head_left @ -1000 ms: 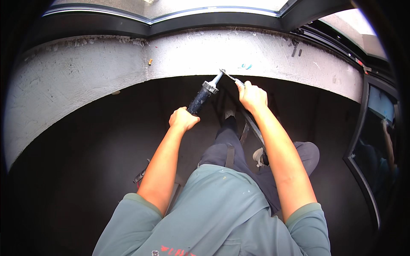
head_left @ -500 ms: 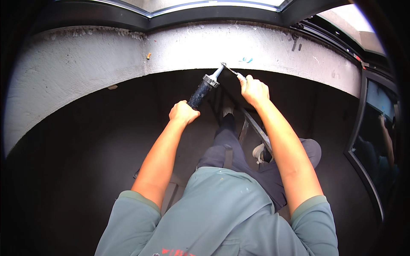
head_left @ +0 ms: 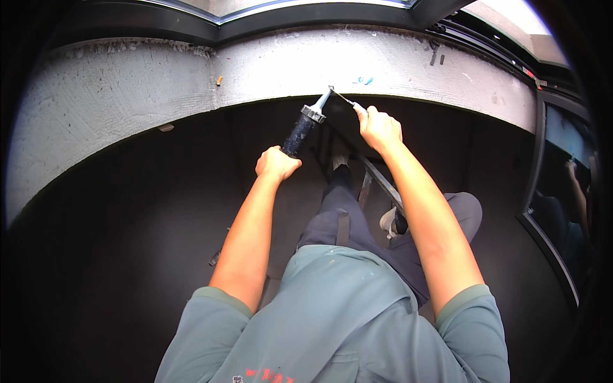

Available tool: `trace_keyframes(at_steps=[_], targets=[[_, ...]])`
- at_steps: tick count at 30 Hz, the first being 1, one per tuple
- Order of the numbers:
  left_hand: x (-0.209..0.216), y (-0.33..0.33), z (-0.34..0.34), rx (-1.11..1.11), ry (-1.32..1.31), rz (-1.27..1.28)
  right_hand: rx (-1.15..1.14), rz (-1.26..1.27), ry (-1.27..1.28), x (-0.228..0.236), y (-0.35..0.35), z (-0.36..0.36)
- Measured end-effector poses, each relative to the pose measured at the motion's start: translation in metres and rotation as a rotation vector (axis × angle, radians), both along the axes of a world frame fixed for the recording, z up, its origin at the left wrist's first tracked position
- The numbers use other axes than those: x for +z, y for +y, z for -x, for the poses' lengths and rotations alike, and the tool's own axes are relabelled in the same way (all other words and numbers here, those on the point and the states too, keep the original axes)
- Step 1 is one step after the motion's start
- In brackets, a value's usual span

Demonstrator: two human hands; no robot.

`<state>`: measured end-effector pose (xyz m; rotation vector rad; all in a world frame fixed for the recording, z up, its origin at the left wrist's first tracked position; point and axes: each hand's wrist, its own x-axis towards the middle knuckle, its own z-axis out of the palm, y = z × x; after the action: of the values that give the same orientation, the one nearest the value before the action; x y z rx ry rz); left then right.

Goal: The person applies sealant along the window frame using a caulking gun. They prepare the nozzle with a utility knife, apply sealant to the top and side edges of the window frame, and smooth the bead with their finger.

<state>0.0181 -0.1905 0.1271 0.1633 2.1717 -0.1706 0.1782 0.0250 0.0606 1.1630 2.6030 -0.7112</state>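
Observation:
My left hand [head_left: 278, 164] is wrapped round the dark barrel of a caulking gun [head_left: 300, 135], which slants up and away toward the ledge. A grey collar and a pale tapered nozzle [head_left: 322, 102] form its far end. In my right hand [head_left: 380, 130] is a thin tool with a light handle and a narrow metal blade [head_left: 343, 97]. The blade's tip meets the nozzle's tip, or lies very close to it, in front of the ledge's lower edge. Dark residue shows at that point. My left forearm hides most of the gun's rear; a dark end piece shows beside it.
A pale plastered ledge [head_left: 274, 67] curves across the top under dark window frames [head_left: 319, 18]. Blue scraps [head_left: 364, 81] and an orange bit [head_left: 219, 81] lie on it. Below is a metal ladder-like frame [head_left: 383, 182] by my legs. A dark framed glass panel [head_left: 559, 185] stands at right.
My left forearm has shifted slightly right, and more of the gun's rear end shows beside it. The view has moved a little. Both hands keep their hold, with blade and nozzle tips still together.

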Motion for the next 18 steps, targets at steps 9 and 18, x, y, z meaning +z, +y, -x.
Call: trace_keyframes(at_steps=[9, 18], targets=[[0.002, -0.002, 0.008, -0.020, -0.015, 0.014, -0.006, -0.011, -0.001, 0.000, -0.004, -0.006], [0.001, -0.005, 0.014, -0.063, -0.062, -0.008, -0.031, -0.017, -0.028, 0.000, -0.007, -0.007]])
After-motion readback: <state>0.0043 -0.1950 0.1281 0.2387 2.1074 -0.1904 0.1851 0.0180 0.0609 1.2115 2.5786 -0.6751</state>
